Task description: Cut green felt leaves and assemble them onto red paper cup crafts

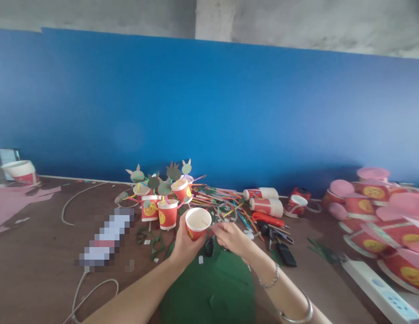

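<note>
My left hand (187,245) is wrapped round a red and white paper cup (198,219), its open mouth tilted towards me. A small pale bit shows inside the cup. Close to the cup's right side, my right hand (229,236) is closed in a pinch; what its fingertips hold is too small to make out. Beneath both hands lies a dark green sheet (212,288). Just left of the held cup stand several finished cups (168,215) with green paper animal heads and coloured strips attached.
Behind the hands lie loose coloured sticks (218,198), stacked paper cups (266,207) and a red-handled tool (268,219). A black object (286,254) is further right. Cups with pink discs (366,207) crowd the right, near a white power strip (381,288). A blue wall (209,112) stands behind.
</note>
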The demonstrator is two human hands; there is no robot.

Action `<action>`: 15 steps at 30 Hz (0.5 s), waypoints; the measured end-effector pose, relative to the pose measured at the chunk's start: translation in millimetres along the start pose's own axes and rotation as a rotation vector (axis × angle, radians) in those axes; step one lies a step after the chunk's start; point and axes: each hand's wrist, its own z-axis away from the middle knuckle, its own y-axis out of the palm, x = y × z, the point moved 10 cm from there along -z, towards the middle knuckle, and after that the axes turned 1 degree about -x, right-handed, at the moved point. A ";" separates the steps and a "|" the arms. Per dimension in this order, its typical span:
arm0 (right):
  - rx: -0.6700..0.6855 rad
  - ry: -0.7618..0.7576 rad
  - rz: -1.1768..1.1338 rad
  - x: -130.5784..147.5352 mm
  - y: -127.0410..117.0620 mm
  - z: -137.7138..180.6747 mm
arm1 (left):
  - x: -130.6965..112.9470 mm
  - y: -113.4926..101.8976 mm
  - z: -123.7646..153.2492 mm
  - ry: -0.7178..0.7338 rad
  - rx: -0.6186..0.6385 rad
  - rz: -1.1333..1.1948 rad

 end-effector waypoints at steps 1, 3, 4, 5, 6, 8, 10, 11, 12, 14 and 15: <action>-0.023 -0.052 0.015 6.2 -4.1 0.9 | -0.1 0.3 0.1 0.002 0.001 0.001; -0.095 -0.189 0.123 22.5 -12.0 5.5 | 0.0 0.6 -0.2 0.004 0.002 -0.006; -0.124 -0.244 0.199 29.4 -13.6 8.5 | 0.4 0.4 -0.5 0.002 0.003 -0.012; -0.143 -0.279 0.280 34.0 -13.6 11.1 | 1.1 0.3 -0.9 -0.002 0.006 -0.017; -0.155 -0.292 0.356 36.1 -12.9 13.0 | 2.1 -0.1 -1.5 -0.009 0.007 -0.018; -0.157 -0.292 0.460 36.0 -10.8 15.0 | 4.3 -2.5 -2.8 -0.024 -0.003 -0.009; -0.138 -0.302 0.494 34.9 -8.8 16.1 | 5.7 -6.1 -4.3 -0.032 -0.026 0.002; -0.127 -0.315 0.496 34.7 -8.1 16.5 | 5.9 -7.6 -5.0 -0.034 -0.035 0.004; -0.118 -0.329 0.496 34.8 -7.7 16.9 | 5.7 -8.6 -5.6 -0.034 -0.040 0.002; -0.115 -0.344 0.506 35.0 -8.5 17.3 | 4.7 -8.9 -6.4 -0.030 -0.039 -0.003; -0.129 -0.343 0.520 35.3 -10.0 17.3 | 4.2 -8.7 -6.4 -0.030 -0.036 -0.004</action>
